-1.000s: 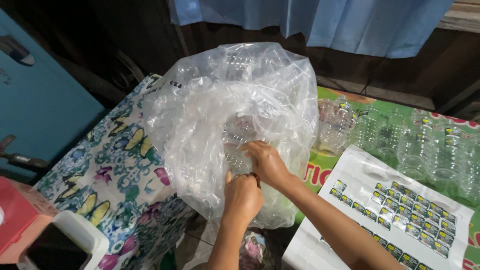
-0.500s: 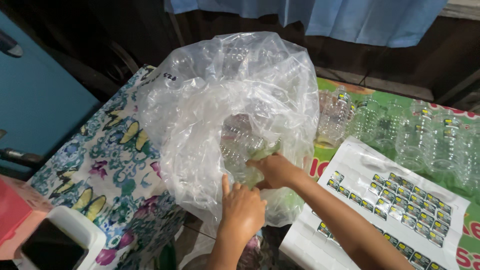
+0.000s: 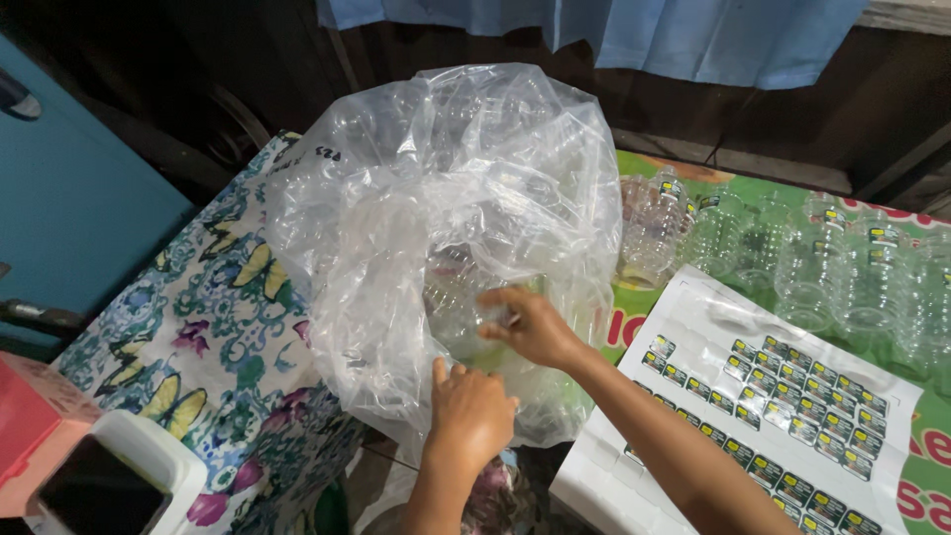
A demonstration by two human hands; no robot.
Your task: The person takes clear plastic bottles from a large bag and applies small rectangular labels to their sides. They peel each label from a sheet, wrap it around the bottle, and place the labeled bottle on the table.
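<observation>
Since the earlier frame, the right hand [image 3: 530,322] has been pushed deeper into the clear plastic bag [image 3: 446,228], closed on a clear bottle [image 3: 466,297]. The bag's lower edge is gripped by the left hand [image 3: 471,416]. The bag rests on the floral tabletop [image 3: 228,327], beside a sticker sheet [image 3: 783,396].

A tabletop [image 3: 213,342] covered on the left with a cloth [image 3: 238,327] printed with butterflies and flowers, and on the right with a green cover [image 3: 644,297]. A big clear plastic bag [image 3: 446,218] of bottles sits in the middle, a white sheet of small stickers [image 3: 763,396] lies at the right front, and rows of empty clear bottles [image 3: 792,248] stand behind it. At the left front corner lie a white container [image 3: 124,481] and a red box [image 3: 30,426].
</observation>
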